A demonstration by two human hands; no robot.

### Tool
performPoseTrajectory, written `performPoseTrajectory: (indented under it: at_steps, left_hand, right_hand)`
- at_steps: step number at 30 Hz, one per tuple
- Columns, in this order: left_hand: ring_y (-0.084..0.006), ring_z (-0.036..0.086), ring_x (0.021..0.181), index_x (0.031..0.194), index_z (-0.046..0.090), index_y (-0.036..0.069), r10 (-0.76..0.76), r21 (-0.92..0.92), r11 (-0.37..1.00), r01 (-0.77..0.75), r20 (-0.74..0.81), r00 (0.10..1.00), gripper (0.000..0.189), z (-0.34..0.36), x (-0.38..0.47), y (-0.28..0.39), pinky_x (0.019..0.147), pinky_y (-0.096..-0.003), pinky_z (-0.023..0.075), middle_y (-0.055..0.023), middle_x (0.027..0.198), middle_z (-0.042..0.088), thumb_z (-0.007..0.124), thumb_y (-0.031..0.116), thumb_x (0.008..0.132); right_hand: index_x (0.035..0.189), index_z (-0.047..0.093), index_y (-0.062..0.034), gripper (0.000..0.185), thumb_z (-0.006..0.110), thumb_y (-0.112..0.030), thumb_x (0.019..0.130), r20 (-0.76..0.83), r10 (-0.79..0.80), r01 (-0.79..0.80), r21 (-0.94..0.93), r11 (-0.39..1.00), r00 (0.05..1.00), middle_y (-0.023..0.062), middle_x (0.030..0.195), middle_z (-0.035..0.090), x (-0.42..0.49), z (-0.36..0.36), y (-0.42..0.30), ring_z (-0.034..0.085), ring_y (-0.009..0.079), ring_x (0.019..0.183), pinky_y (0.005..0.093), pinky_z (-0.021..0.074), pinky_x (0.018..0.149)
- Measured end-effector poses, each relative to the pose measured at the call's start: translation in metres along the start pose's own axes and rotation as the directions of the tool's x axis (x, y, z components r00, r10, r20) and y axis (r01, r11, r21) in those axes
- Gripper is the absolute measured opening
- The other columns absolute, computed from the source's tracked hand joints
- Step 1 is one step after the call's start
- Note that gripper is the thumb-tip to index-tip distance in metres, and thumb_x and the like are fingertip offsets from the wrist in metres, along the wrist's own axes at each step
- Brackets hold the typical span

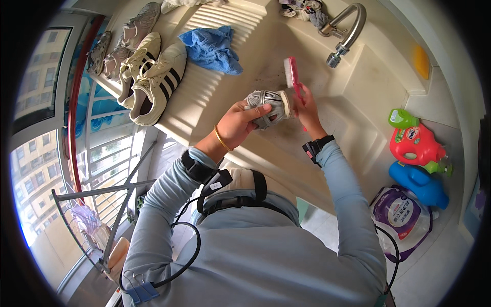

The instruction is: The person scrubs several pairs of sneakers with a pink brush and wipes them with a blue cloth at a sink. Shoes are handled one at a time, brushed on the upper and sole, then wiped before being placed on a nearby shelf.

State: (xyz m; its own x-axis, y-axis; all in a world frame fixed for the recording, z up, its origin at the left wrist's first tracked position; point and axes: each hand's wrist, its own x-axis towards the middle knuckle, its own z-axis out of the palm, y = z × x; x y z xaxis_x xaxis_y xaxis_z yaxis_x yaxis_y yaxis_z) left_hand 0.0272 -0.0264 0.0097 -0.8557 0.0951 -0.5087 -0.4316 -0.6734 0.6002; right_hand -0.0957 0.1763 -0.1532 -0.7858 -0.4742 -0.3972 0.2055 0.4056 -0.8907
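My left hand (239,124) grips a small grey shoe (266,107) over the near side of the sink (360,73), thumb on top of it. The shoe has mesh panels and a pale sole edge that faces right. In my right hand (308,111) is a pink scrubbing brush (294,75), held by its handle, with white bristles turned to the left. The brush head points away from me, above the basin. A narrow gap shows between shoe and brush. Dark specks of dirt lie on the basin floor behind the shoe.
On the ribbed washboard (215,90) left of the basin lie a blue cloth (213,48), white sneakers with black stripes (168,78) and several other shoes (140,27). A curved metal faucet (360,23) overhangs the basin. Detergent bottles (416,144) and a detergent pouch (401,218) stand at right.
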Motion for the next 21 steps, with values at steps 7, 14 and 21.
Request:
performPoseTrajectory:
  at_steps: [7,14,21]
  left_hand:
    - [-0.0187,0.061,0.108,0.127,0.056,-0.001,0.124,0.021,0.992,-0.123,-0.057,0.991,0.036,-0.003,-0.019,0.013,0.096,-0.0354,0.0483,-0.0087,0.119,0.064,0.059,0.019,0.098]
    - [-0.0174,0.063,0.105,0.122,0.059,-0.002,0.120,-0.100,0.987,-0.127,-0.070,0.990,0.033,-0.007,-0.027,0.016,0.093,-0.0331,0.0489,-0.0083,0.114,0.066,0.062,0.019,0.097]
    - [-0.0159,0.063,0.104,0.117,0.063,-0.001,0.199,0.021,0.980,-0.198,-0.107,0.974,0.030,-0.001,-0.029,0.014,0.094,-0.0316,0.0481,-0.0074,0.112,0.068,0.070,0.012,0.090]
  right_hand:
    - [0.152,0.028,-0.0290,0.067,0.061,-0.028,0.094,-0.132,-0.222,0.087,-0.644,0.760,0.966,0.0201,0.082,0.068,-0.004,0.035,0.144,0.063,0.0436,0.067,0.0503,0.0472,0.057]
    - [0.144,0.049,-0.0220,0.044,0.052,-0.027,0.100,0.482,0.055,0.144,-0.367,0.919,0.874,0.0018,0.095,0.067,-0.030,0.081,0.167,0.054,0.0115,0.072,0.0304,0.0480,0.068]
    - [0.141,0.052,-0.0189,0.041,0.052,-0.029,0.102,0.667,0.265,-0.250,-0.121,0.961,0.696,-0.0019,0.071,0.052,-0.051,0.048,0.074,0.045,0.0081,0.056,0.0236,0.0385,0.049]
